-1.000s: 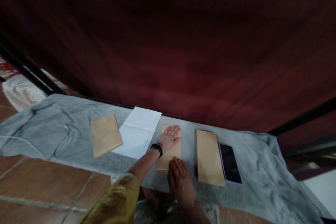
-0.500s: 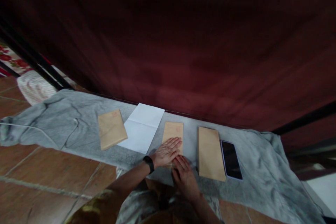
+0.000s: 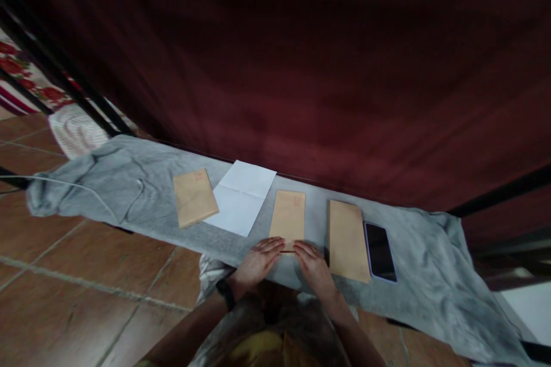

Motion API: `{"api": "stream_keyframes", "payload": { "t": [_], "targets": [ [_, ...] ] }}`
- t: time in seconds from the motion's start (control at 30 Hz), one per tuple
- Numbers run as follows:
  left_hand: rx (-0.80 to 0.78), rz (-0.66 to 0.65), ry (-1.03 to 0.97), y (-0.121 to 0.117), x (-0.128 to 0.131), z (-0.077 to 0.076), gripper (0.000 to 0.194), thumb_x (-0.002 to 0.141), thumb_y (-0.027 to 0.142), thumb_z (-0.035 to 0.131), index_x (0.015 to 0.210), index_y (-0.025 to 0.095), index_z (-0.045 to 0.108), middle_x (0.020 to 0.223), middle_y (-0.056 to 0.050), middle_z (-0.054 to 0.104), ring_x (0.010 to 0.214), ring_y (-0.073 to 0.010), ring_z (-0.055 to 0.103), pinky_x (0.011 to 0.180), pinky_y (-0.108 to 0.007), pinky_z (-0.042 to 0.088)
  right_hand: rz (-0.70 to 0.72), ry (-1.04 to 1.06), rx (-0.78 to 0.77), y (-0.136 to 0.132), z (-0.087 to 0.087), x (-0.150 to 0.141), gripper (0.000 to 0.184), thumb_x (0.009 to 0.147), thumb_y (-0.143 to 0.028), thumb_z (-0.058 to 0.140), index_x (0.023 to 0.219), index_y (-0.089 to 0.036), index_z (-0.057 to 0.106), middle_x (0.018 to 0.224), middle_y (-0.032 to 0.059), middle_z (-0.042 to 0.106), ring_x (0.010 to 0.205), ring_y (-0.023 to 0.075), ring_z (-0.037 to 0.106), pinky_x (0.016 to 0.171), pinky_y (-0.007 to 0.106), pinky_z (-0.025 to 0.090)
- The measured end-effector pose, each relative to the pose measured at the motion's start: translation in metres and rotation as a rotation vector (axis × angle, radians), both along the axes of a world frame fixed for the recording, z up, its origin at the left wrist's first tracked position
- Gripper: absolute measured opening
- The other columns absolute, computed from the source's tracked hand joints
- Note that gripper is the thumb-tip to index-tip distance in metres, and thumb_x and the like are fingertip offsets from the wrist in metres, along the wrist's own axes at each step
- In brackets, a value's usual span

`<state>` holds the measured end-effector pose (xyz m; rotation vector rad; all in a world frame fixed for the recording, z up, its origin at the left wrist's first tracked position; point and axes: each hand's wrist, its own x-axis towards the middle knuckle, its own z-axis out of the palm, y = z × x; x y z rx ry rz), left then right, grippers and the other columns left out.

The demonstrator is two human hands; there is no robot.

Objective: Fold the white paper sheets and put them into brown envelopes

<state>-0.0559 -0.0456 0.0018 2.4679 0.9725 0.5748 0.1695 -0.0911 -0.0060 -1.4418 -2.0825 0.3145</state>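
I see both hands, left (image 3: 255, 264) and right (image 3: 314, 266), fingers flat on the envelope (image 3: 288, 218), grasping nothing; pressing unevenly could skew it on the cloth (image 3: 129, 195).

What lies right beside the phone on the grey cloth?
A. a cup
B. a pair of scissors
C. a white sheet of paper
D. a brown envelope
D: the phone lies on the grey cloth with a brown envelope right alongside it; the white sheet is farther off, past another envelope that both hands touch.
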Motion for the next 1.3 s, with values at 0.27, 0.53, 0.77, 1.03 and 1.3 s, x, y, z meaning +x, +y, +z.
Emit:
{"api": "stream_keyframes", "payload": {
  "t": [0.27,0.53,0.77,1.03,1.3],
  "targets": [
    [0.035,0.317,-0.032,-0.006,0.018,-0.011,0.034,0.103,0.029,0.041,0.132,0.022,0.058,0.137,-0.008,0.060,0.130,-0.0224,0.053,0.110,-0.041,0.046,-0.099,-0.143,0.064,0.001,0.004,-0.021,0.039,0.097,-0.010,0.042,0.129,-0.019,0.063,0.133,0.0098,0.065,0.126,0.0241,0.058,0.109,0.045,0.046],
    [0.008,0.565,0.057,-0.014,0.028,-0.010,0.047,0.098,0.026,0.042,0.146,0.021,0.043,0.131,-0.014,0.056,0.122,-0.0298,0.052,0.104,-0.046,0.045,-0.113,-0.190,0.053,-0.021,-0.013,-0.045,0.059,0.102,-0.028,0.043,0.158,-0.017,0.027,0.158,0.0116,0.038,0.146,0.0253,0.037,0.118,0.049,0.036],
    [-0.048,0.595,0.085,-0.001,0.026,-0.012,0.052,0.096,0.033,0.049,0.145,0.015,0.041,0.120,-0.015,0.061,0.111,-0.0312,0.057,0.099,-0.045,0.045,-0.144,-0.246,-0.079,0.044,-0.011,-0.028,0.055,0.106,-0.037,0.031,0.157,-0.018,0.029,0.163,0.0090,0.026,0.150,0.0244,0.027,0.123,0.051,0.021],
    [-0.244,0.616,0.207,0.015,0.024,0.010,0.034,0.089,0.031,0.064,0.119,0.018,0.054,0.107,-0.012,0.071,0.104,-0.0286,0.066,0.086,-0.035,0.048,-0.261,-0.257,-0.240,0.128,0.007,-0.015,0.062,0.105,-0.042,0.025,0.156,-0.007,0.027,0.164,0.0145,0.019,0.153,0.0250,0.018,0.124,0.047,0.012],
    [-0.427,0.653,0.228,0.022,0.025,0.031,0.017,0.083,0.032,0.069,0.089,0.021,0.060,0.086,-0.005,0.072,0.086,-0.0227,0.069,0.069,-0.028,0.043,-0.206,-0.186,-0.152,0.074,-0.014,-0.024,0.063,0.104,-0.046,0.026,0.155,-0.008,0.031,0.161,0.0162,0.027,0.151,0.0277,0.025,0.122,0.050,0.022]
  ]
}}
